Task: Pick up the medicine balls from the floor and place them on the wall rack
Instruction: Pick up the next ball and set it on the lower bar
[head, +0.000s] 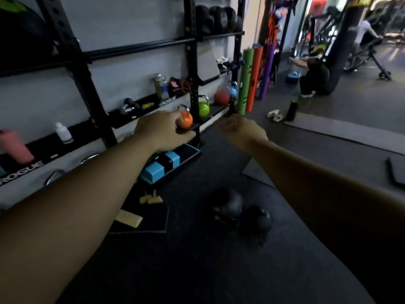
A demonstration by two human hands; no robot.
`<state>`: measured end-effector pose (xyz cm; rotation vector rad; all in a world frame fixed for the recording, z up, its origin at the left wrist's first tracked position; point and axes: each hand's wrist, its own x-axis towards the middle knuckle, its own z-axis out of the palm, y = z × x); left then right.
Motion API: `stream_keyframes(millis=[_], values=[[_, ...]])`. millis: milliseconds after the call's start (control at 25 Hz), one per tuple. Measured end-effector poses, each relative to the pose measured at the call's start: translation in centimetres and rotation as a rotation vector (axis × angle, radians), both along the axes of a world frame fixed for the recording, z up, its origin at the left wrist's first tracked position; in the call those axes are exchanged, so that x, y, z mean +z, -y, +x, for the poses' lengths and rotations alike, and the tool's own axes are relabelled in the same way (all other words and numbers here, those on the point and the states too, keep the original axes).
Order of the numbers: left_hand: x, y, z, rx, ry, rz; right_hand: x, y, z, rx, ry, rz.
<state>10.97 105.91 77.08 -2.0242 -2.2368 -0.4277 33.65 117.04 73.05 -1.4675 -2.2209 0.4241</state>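
Head view: left hand [162,130] and right hand [241,133] empty, loosely curled; medicine balls [226,207] lie side by side, one nudged may roll away

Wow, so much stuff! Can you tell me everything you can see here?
floor medicine balls: two, black, side by side on the floor
rack medicine balls: several, black, top of the wall rack
kettlebells: three, orange, green and blue, low shelf
red ball: one, red, beside the blue kettlebell
tubes: three, green, orange and purple, standing at the rack's end
white bottle: one, white, shelf on the left
blue blocks: about two, blue, under the rack
mat: one, grey, floor on the right
left hand, right hand: two, bare, stretched forward, blurred
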Motion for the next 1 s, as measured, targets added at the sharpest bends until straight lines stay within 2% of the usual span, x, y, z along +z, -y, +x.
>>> stream_keyframes(millis=[240, 600, 1000], values=[[-7.9, -7.3, 1.8, -0.097, 0.142, -0.182, -7.9, -4.7, 1.7, -0.114, 0.097, -0.101], [-19.6, -20.2, -3.9, -0.14, 0.163, -0.413, -20.4, -13.1, -2.2, -0.234, 0.21, -0.32], [-28.1, -33.4, 0.4, -0.145, 0.231, -0.578, -28.6, -23.9, 2.1, -0.297, 0.253, -0.455]])
